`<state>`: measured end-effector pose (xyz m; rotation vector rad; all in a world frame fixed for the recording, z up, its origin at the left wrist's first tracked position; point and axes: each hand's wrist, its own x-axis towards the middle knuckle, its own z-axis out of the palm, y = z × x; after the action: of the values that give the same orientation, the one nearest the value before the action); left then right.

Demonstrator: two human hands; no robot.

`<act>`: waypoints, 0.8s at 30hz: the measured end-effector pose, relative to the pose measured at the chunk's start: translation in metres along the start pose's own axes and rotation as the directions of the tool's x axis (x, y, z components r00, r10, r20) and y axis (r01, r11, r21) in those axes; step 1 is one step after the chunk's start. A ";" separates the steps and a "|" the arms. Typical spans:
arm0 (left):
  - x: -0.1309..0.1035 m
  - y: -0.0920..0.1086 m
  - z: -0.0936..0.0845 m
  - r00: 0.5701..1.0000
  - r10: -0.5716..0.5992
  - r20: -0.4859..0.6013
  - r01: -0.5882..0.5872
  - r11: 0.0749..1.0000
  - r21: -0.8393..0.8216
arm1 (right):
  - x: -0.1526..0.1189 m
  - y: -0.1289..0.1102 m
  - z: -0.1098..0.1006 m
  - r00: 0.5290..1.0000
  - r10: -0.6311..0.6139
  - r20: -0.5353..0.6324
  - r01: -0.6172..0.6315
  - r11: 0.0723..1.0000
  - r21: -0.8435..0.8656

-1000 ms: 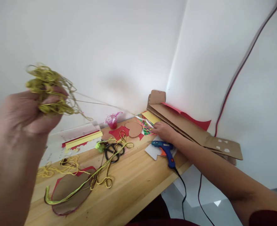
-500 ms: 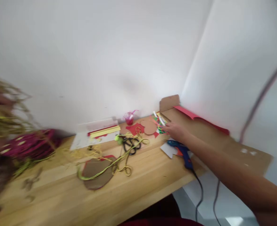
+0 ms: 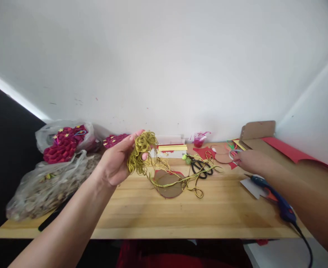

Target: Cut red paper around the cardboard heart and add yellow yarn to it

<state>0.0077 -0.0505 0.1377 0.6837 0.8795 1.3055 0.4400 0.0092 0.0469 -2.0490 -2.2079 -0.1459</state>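
Note:
My left hand [image 3: 119, 158] is closed round a tangled bundle of olive-yellow yarn [image 3: 141, 150], raised over the table. Loose strands trail from it to a round cardboard disc [image 3: 169, 190] with a red edge. Over on the right, my right hand [image 3: 249, 160] has its fingers closed on a thin white loop [image 3: 232, 153], its kind unclear. Beneath the right hand lies a blue glue gun [image 3: 275, 197] on a white piece of card. Black-handled scissors [image 3: 201, 169] sit among the yarn strands, beside a small green pompom [image 3: 188, 160].
On the left are plastic bags, one with magenta braided pieces [image 3: 66, 145], another with beige scraps [image 3: 57, 186]. A pink-filled cup [image 3: 199, 139] stands by the wall. Red paper [image 3: 295, 149] and cardboard [image 3: 260, 128] lie at right. The glue gun's cord [image 3: 306, 238] hangs over the edge.
My view has swung left. My left hand with the yarn has come from the far left edge to the middle. My right hand stays near the small items and now grips the white loop.

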 end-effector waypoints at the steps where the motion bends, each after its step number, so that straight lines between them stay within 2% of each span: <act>1: -0.002 -0.002 -0.007 1.000 -0.027 0.011 0.027 1.000 0.000 | -0.002 -0.016 -0.006 0.998 -0.035 0.043 0.034 0.999 0.016; 3: -0.005 -0.007 -0.020 0.995 -0.077 0.060 0.077 0.997 0.006 | -0.009 -0.053 -0.017 0.984 -0.150 0.092 0.143 0.986 0.083; 5: -0.008 -0.012 -0.029 0.986 -0.105 0.126 0.104 0.994 0.011 | -0.017 -0.097 -0.024 0.936 -0.339 0.097 0.285 0.890 0.357; 6: -0.010 -0.014 -0.033 0.980 -0.117 0.159 0.116 0.993 0.015 | -0.022 -0.119 -0.027 0.905 -0.416 0.091 0.311 0.792 0.525; 8: -0.012 -0.021 -0.039 0.964 -0.153 0.217 0.149 0.988 0.035 | -0.029 -0.160 -0.027 0.871 -0.490 0.045 0.281 0.569 0.773; 10: -0.013 -0.029 -0.043 0.948 -0.185 0.260 0.175 0.983 0.063 | -0.033 -0.194 -0.023 0.849 -0.528 -0.001 0.224 0.359 0.906; 12: -0.011 -0.038 -0.048 0.934 -0.208 0.290 0.185 0.977 0.107 | -0.033 -0.220 -0.017 0.833 -0.553 -0.024 0.156 0.193 0.969; 13: -0.010 -0.042 -0.051 0.929 -0.217 0.299 0.185 0.974 0.133 | -0.033 -0.229 -0.013 0.837 -0.547 -0.019 0.118 0.147 0.982; 15: -0.005 -0.048 -0.057 0.927 -0.214 0.308 0.163 0.969 0.183 | -0.029 -0.242 -0.003 0.877 -0.480 0.031 0.033 0.124 0.992; 17: 0.000 -0.053 -0.063 0.933 -0.178 0.313 0.104 0.966 0.237 | -0.025 -0.249 0.006 0.921 -0.375 0.102 -0.063 0.116 0.991; 19: 0.006 -0.056 -0.070 0.942 -0.122 0.314 0.012 0.943 0.332 | -0.020 -0.250 0.012 0.947 -0.288 0.146 -0.133 0.063 0.989; 21: 0.013 -0.060 -0.074 0.946 -0.050 0.321 -0.109 0.881 0.460 | -0.017 -0.249 0.015 0.957 -0.238 0.166 -0.171 -0.002 0.985; 24: 0.023 -0.066 -0.073 0.933 0.055 0.356 -0.268 0.767 0.583 | -0.013 -0.248 0.017 0.956 -0.228 0.184 -0.201 -0.051 0.978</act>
<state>-0.0200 -0.0416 0.0408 1.4917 1.0011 0.9921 0.1937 -0.0201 0.0318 -1.0265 -1.3571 1.4919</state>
